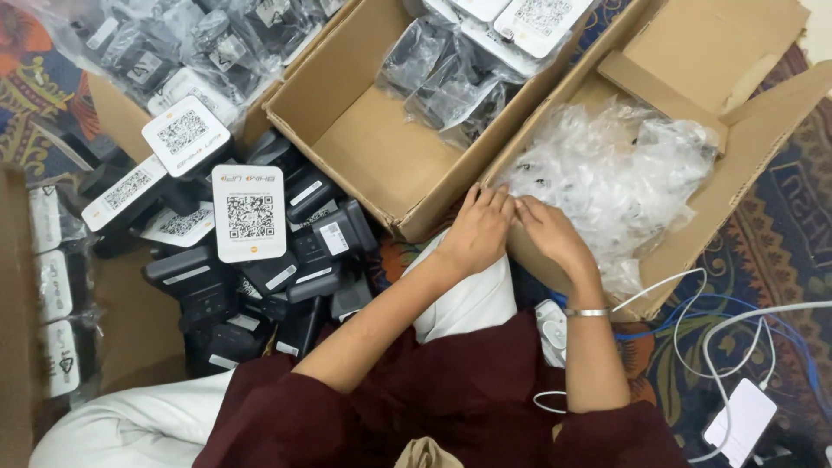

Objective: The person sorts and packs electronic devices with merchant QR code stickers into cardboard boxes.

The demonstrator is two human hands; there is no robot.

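Patterned rug (784,234) is covering the floor, w/ three open cardboard boxes sitting on it around a seated person in a maroon top and white trousers. Both hands are meeting at the near-left corner of the right box (763,130), which is holding a heap of clear plastic bags (620,169). Left hand (478,232) is lying palm-down w/ fingers flat over the box rim, not clenched, gripping nothing I can make out. Right hand (551,232), w/ a metal bangle (586,312) at the wrist, is resting just beside it, fingertips touching the near edge of the bag heap; can't tell if it's pinching a bag or only pressing on it. Heap is lying ahead and to the right of both hands, spreading away toward the box's far wall, no clear long axis; right hand is the nearer one, already in contact. Middle box (364,139) is sitting just left of the hands, mostly bare at the bottom, w/ bagged black devices (446,82) piled at its far end. Further left, a pile of black devices and white code cards (249,212) is spilling across the floor. White cables (737,325) and a white adapter (739,422) are lying to the right.
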